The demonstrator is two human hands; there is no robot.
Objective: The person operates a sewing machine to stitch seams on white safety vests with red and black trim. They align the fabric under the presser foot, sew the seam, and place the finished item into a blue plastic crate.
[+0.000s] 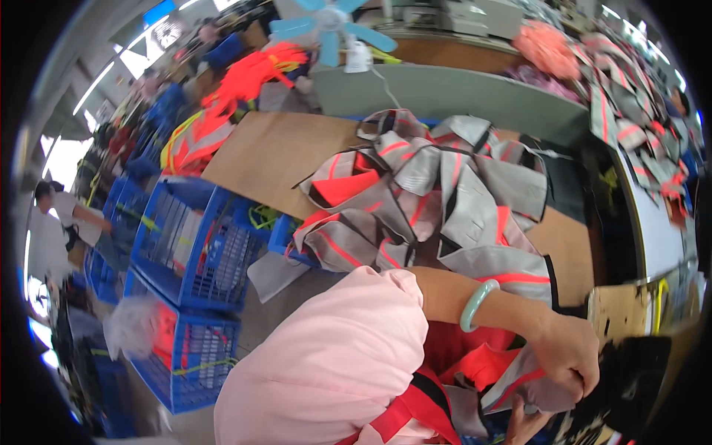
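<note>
Left hand (pixel 567 363) is pinched down on the grey-and-orange fabric piece (pixel 512 384), low on the right, just in front of the body. Right hand (pixel 525 426) is right under it, near the left one, but mostly cut off, so can't tell if it's gripping or just supporting.

What could bite here, imo: layers slipping out of line, since the piece looks floppy and bunched. Also that red strap (pixel 423 408) lies so close it could get caught up in it. And the pink sleeve (pixel 319 363) is near the big pile (pixel 475 222), so an elbow bump might drag strips off.

Headcount: two hands, one green bangle (pixel 478 304), one fan (pixel 330 37), one peach bundle (pixel 547 50) and one bright orange heap (pixel 256 74). Two blue baskets (pixel 226 259) clearly, more behind. Pile's too tangled to count. One person (pixel 87 222) stands far left; others are too blurry to count.
</note>
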